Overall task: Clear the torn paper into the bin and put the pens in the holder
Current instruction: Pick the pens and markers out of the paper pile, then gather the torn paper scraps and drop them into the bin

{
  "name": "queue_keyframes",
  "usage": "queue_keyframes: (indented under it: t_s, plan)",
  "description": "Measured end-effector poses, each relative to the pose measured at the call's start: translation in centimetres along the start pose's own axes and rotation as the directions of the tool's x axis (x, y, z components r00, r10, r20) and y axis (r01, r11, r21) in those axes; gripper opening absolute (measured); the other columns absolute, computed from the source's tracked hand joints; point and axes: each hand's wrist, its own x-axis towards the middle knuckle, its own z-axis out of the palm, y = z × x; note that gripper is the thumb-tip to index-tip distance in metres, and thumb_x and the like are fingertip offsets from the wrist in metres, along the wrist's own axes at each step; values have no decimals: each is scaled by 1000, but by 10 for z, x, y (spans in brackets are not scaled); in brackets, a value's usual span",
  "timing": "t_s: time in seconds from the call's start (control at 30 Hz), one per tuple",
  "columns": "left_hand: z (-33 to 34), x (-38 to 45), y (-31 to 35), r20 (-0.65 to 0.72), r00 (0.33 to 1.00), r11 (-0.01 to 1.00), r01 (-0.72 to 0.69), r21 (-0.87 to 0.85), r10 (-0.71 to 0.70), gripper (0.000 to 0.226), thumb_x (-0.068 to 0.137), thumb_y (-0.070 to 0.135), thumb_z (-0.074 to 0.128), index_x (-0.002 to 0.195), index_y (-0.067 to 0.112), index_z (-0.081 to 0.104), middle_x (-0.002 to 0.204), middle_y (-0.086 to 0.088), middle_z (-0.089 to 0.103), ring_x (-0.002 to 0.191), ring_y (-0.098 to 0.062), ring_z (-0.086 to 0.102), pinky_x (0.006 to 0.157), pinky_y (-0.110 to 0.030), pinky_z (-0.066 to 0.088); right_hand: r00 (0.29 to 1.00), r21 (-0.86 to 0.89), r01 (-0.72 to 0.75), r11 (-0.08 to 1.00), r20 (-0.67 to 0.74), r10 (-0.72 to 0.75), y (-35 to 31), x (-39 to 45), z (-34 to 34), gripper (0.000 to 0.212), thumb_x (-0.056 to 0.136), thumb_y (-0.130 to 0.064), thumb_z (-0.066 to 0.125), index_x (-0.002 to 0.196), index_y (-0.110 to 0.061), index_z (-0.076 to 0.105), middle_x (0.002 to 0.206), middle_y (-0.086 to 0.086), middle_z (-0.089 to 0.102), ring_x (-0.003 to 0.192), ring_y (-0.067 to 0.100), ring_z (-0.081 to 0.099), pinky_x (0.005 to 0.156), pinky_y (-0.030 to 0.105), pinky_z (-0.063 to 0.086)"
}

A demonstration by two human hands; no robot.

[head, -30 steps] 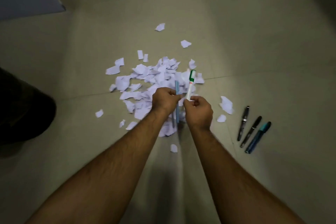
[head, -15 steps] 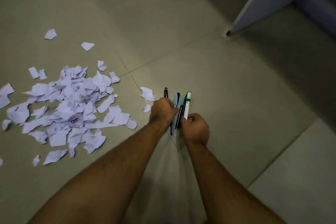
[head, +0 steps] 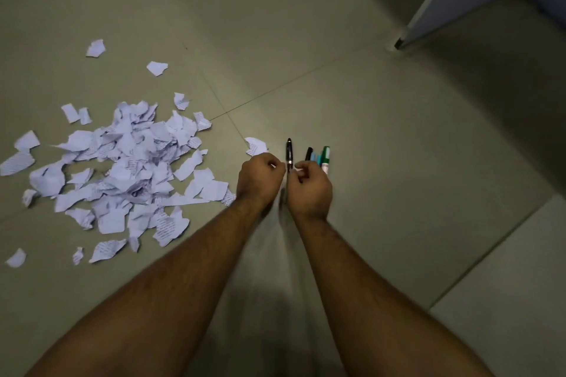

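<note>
Your right hand (head: 311, 185) grips a bundle of pens (head: 318, 157), bodies hidden in the fist. Your left hand (head: 260, 179) pinches a black pen (head: 288, 151) between both hands. Torn white paper scraps (head: 122, 168) cover the floor to your left.

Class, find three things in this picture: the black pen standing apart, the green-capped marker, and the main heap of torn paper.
black pen (head: 289, 148), head view, on its upper barrel.
green-capped marker (head: 325, 154), head view, on its green cap.
heap of torn paper (head: 134, 162), head view, on the heap's middle.
</note>
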Motion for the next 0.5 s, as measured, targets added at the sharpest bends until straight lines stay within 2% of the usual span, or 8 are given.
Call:
queue_keyframes:
  t_s: [0.17,0.27,0.37,0.5]
  plan:
    - [-40,4,-32,-56,995,995,85,-43,-87,12,84,27,62,81,20,71,87,-3,73,82,-24,66,75,-32,55,986,92,-20,996,169,4,-20,-16,43,13,78,-16,63,88,-21,69,84,0,72,81,22,67,74,32,53]
    - [-70,-2,-59,-116,982,987,144,-70,-151,11,85,25,62,75,22,67,79,3,68,78,-19,65,69,-26,50,956,110,-8,994,293,-25,-36,-34,67,15,80,-13,63,92,-19,70,78,-5,67,79,19,65,72,26,48]
    - [-104,-10,-87,-202,956,976,198,-87,-212,12,84,25,61,78,19,69,80,3,70,80,-18,65,67,-24,47,915,109,5,994,400,-48,-56,-56,92,15,81,-14,62,94,-20,68,79,-7,66,81,19,65,72,25,46]
    - [-150,-27,-129,-340,882,945,318,-81,-326,11,84,25,61,78,18,67,82,-1,72,80,-22,65,69,-28,51,837,84,241,967,486,-250,-75,-88,132,21,80,-16,66,101,-15,68,95,4,70,92,24,64,76,26,44]
